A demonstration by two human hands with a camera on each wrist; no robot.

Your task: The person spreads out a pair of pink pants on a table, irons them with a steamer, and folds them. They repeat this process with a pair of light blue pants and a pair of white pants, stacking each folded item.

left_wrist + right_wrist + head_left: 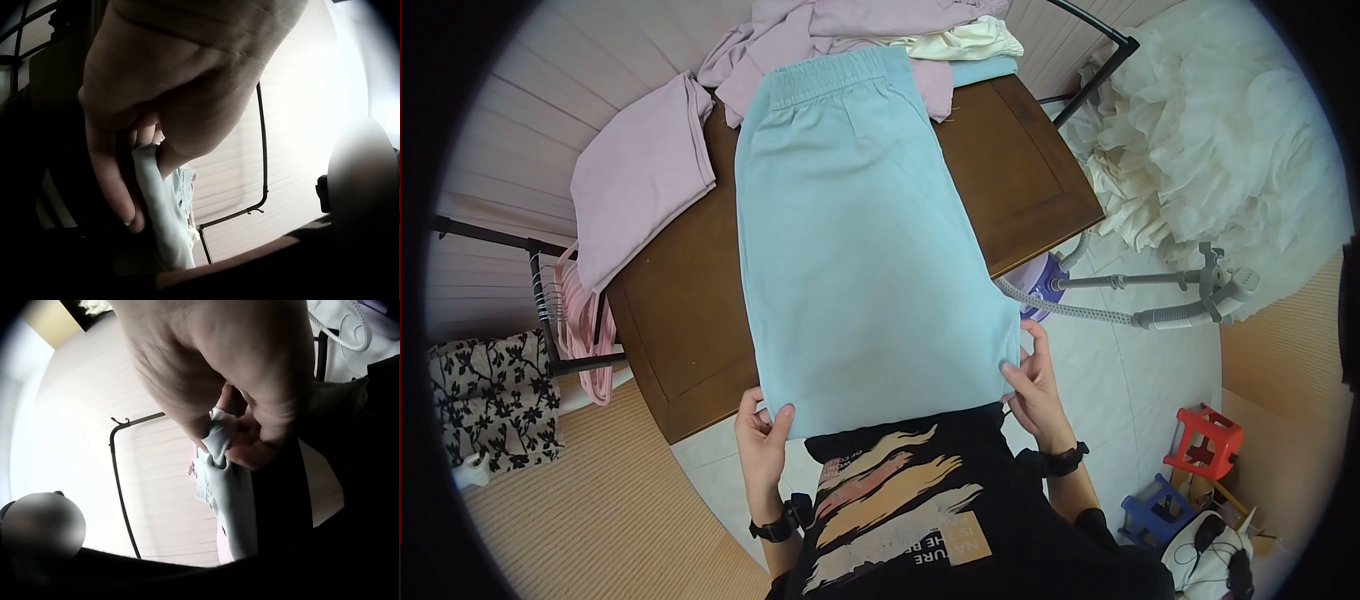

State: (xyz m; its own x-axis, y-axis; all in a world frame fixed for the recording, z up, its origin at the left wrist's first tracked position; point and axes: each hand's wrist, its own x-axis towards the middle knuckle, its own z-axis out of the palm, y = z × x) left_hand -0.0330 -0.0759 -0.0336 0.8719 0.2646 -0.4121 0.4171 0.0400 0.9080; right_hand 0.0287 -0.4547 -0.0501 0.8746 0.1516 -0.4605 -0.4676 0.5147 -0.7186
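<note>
Light blue elastic-waist pants (860, 240), laid flat and folded lengthwise, stretch over the brown wooden table (1020, 170) toward the person. The gathered waistband lies at the far end; the near edge hangs past the table's front. At the near left corner my left hand (762, 440) pinches the cloth between thumb and fingers. My right hand (1035, 395) grips the near right corner the same way. In the left wrist view, a fold of the pants (159, 200) sits between thumb and fingers. The right wrist view shows bunched fabric (219, 440) held in the fingertips.
Folded pink fabric (645, 175) lies on the table's left side, with more pink clothes (820, 30) and a cream garment (965, 42) at the back. Pink hangers (580, 320) hang on a black rack at left. A steamer hose (1080, 312) runs at right, near red and blue stools (1203, 442).
</note>
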